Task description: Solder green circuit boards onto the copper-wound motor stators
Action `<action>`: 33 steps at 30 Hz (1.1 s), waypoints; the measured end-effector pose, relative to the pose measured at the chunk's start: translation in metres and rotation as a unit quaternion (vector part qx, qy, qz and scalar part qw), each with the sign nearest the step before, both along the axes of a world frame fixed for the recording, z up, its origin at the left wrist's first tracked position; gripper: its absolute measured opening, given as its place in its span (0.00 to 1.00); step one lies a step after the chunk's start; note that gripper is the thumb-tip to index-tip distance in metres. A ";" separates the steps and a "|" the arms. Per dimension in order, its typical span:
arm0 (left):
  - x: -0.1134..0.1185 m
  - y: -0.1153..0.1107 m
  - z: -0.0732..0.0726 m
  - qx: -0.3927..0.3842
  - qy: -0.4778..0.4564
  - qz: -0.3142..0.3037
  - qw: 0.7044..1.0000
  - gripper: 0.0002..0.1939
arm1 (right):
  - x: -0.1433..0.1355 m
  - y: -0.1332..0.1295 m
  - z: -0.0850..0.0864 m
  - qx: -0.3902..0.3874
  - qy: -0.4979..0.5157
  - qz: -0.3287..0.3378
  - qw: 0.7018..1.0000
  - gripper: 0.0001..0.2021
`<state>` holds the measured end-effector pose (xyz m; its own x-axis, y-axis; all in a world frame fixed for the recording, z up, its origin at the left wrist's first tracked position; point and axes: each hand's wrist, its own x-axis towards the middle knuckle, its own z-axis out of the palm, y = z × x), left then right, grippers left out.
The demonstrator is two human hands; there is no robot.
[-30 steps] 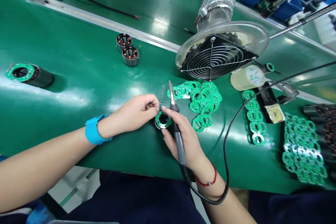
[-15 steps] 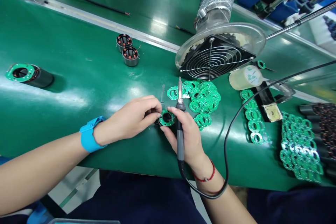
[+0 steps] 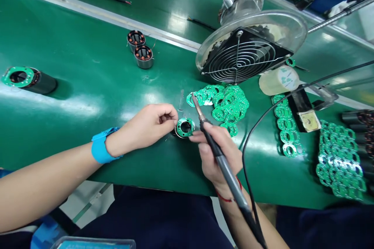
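Observation:
A ring-shaped green circuit board [image 3: 181, 133] lies on top of a round motor stator, upright on the bench; the stator is mostly hidden beneath it. My left hand [image 3: 156, 126], with a blue wrist strap, is closed in a pinch at the board's left edge. What its fingertips hold is too small to make out. A soldering iron [image 3: 226, 167] is gripped in my right hand [image 3: 220, 149], just right of the board. Its tip points up and left, above a heap of ring-shaped boards [image 3: 230, 103].
A fume extractor fan [image 3: 241, 60] hangs over the back of the bench. Two stators [image 3: 143, 57] stand at the back, and a board-topped stator [image 3: 42, 81] lies far left. Rows of boards [image 3: 339, 159], a tape roll [image 3: 277, 80] and a sponge holder [image 3: 309, 121] occupy the right.
My right hand has drawn back to the right from the board, and the soldering iron has swung from upright to a slant. My left hand stays at the board's left edge.

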<state>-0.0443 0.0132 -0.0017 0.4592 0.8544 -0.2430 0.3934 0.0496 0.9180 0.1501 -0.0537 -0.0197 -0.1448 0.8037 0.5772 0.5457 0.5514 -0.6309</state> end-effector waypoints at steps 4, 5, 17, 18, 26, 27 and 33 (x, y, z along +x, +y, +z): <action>0.001 0.000 -0.002 0.000 0.015 -0.001 1.000 0.05 | 0.005 -0.008 -0.006 0.024 0.083 -0.031 0.996 0.13; 0.001 0.000 -0.003 -0.002 0.017 -0.001 1.000 0.05 | 0.006 -0.008 -0.006 0.029 0.092 -0.027 0.995 0.13; 0.002 -0.002 -0.004 0.024 0.029 0.003 0.999 0.05 | 0.007 -0.005 -0.004 0.002 0.081 -0.011 0.997 0.16; 0.002 -0.002 -0.004 0.034 0.031 0.002 0.999 0.05 | 0.006 -0.004 -0.004 -0.016 0.070 -0.015 0.997 0.18; 0.001 -0.002 -0.001 0.089 0.065 -0.022 0.994 0.05 | 0.000 0.013 0.002 -0.120 -0.129 0.087 0.981 0.27; -0.001 -0.002 -0.001 0.083 0.079 -0.035 0.993 0.05 | 0.001 0.013 0.000 -0.112 -0.132 0.073 0.982 0.26; -0.008 -0.001 -0.002 0.146 0.082 -0.118 0.979 0.07 | 0.003 0.012 -0.009 -0.059 -0.158 -0.007 0.986 0.26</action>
